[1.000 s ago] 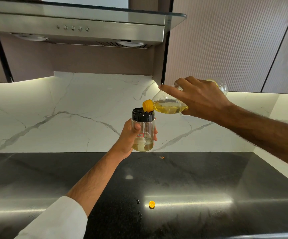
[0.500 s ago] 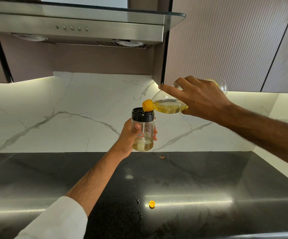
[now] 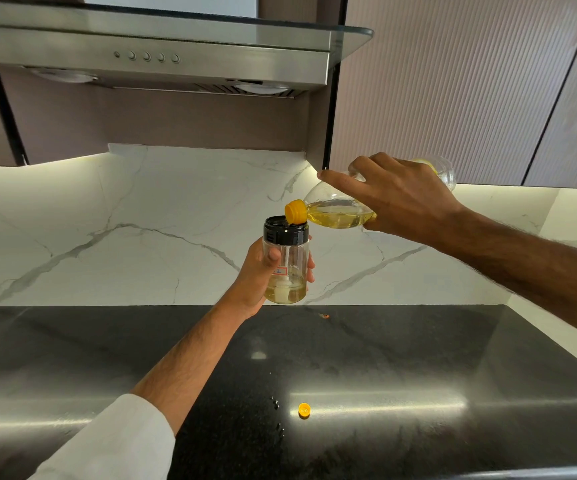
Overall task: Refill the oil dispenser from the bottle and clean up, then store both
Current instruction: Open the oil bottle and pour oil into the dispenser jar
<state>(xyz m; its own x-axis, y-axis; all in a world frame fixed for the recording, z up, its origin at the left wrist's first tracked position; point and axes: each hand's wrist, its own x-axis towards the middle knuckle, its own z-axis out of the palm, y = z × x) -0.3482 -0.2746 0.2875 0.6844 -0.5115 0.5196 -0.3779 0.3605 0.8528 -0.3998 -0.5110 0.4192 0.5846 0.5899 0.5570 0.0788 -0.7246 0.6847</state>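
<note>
While the left hand (image 3: 259, 271) grips the oil dispenser (image 3: 285, 261) upright above the desk (image 3: 418, 358), the right hand (image 3: 394, 199) holds the bottle (image 3: 335, 213) tipped, spout at its lid. Refilling looks early: oil sits low. Beneath both hands lies a yellow cap (image 3: 304, 409); wiping and storing remain.

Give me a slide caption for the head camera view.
Right hand tips the oil bottle over the dispenser held by the left hand.
</note>
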